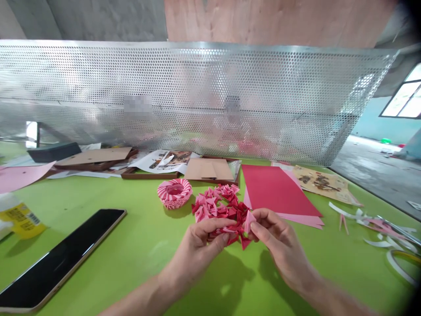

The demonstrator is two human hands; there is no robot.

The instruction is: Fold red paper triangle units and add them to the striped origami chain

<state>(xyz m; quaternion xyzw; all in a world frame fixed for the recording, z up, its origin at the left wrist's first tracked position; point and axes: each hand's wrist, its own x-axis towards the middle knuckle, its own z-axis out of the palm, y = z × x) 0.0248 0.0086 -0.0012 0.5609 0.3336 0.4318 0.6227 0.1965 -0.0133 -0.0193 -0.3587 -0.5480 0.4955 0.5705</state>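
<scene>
My right hand (284, 243) pinches a light pink folded paper triangle (249, 222) between thumb and fingers, its point upward. My left hand (199, 245) is closed, thumb against fingers, on a pink folded paper piece (229, 229) that is mostly hidden by the fingers. Just beyond both hands lies a loose heap of folded paper pieces (212, 202) in pink and red. Left of the heap stands a small round bowl (174, 202) built from interlocked pink and red-striped paper pieces.
Red paper sheets (278, 188) lie at the right, near paper scraps (384, 230) and a tape roll (403, 265). A phone (62, 259) and yellow-labelled bottle (24, 219) are at left. Cardboard panels (208, 169) and prints line the back, before a perforated metal screen (197, 101).
</scene>
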